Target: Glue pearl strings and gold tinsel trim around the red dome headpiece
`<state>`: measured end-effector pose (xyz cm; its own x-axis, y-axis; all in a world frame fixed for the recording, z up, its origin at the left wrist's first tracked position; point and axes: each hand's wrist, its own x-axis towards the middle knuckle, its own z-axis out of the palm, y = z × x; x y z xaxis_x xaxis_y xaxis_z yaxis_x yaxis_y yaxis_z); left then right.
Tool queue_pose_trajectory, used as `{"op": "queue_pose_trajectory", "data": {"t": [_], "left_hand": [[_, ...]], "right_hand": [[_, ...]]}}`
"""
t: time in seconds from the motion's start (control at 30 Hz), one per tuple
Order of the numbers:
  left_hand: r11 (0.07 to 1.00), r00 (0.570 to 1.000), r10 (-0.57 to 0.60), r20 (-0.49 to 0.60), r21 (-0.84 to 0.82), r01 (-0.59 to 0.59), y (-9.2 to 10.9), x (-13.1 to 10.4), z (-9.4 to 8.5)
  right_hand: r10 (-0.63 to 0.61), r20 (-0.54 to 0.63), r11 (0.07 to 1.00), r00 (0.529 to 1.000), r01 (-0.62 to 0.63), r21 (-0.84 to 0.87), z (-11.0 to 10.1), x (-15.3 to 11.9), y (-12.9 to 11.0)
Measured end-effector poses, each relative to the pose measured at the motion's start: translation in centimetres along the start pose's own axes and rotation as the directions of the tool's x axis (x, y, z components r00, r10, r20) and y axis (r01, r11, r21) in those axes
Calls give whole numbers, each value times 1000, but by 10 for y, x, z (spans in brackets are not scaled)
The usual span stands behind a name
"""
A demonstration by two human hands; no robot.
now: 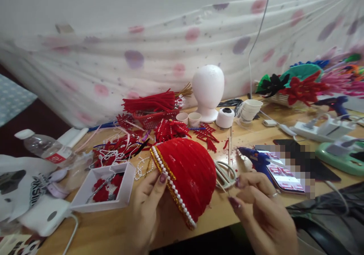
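A red domed cap (pixel 189 171) is tilted on its side above the table's front edge, its rim trimmed with gold and a row of white pearls facing left. My left hand (pixel 149 203) grips that rim, thumb on the pearls. To the right of the cap, my right hand (pixel 260 205) is closed in a pinch; what lies between its fingertips is too small to name. Scissors with pale handles (pixel 225 174) lie just behind, between the cap and my right hand.
A white foam head (pixel 208 92) stands at the back. A white box (pixel 125 183) of red pieces, a bottle (pixel 47 148) and bead strings lie left. A blue glue gun (pixel 256 159), a phone (pixel 284 173) and a power strip (pixel 327 129) are right.
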<state>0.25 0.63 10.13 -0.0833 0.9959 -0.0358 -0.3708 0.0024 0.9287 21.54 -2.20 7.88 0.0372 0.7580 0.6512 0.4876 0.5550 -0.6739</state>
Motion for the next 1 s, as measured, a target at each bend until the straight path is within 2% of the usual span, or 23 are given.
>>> {"op": "queue_pose_trajectory", "data": {"t": [0.1,0.17,0.23,0.3,0.37,0.43,0.47,0.57,0.67,0.73,0.83,0.93,1.0], "left_hand": [[999,1000,-25,6,-33,25,-1,3,10],[1000,1000,-14,8,-6,14,-8,3,15],[999,999,3,52,48,-5,-13,3,16],[989,995,26,101,143,-41,-12,4,8],[957,994,80,79,273,-98,-3,5,-8],[914,982,182,-45,375,-153,11,7,-29],[903,961,257,-102,381,-201,18,7,-38],[890,903,403,-148,292,-350,32,9,-58],[867,863,488,-133,188,-462,29,11,-60],[872,863,486,-136,135,-470,23,12,-55],[903,891,429,-151,75,-422,17,12,-44],[928,914,368,-171,11,-372,20,9,-39],[932,911,350,-217,-16,-362,24,7,-42]], "right_hand": [[-69,157,996,985,77,-42,15,5,-2],[-32,249,997,968,49,-66,30,8,-6],[12,273,995,962,17,-102,41,11,-9],[27,267,993,963,5,-117,46,14,-9],[37,259,995,965,-11,-104,46,17,-5],[59,244,995,968,-37,-95,44,19,2],[72,235,994,969,-51,-93,43,21,5],[92,215,994,972,-78,-72,42,23,15],[120,183,993,976,-114,-42,43,22,21],[130,170,991,977,-126,-36,44,21,22],[121,164,992,979,-115,-44,43,19,21],[125,163,992,979,-117,-56,41,17,21],[134,165,991,977,-128,-48,40,17,22]]}}
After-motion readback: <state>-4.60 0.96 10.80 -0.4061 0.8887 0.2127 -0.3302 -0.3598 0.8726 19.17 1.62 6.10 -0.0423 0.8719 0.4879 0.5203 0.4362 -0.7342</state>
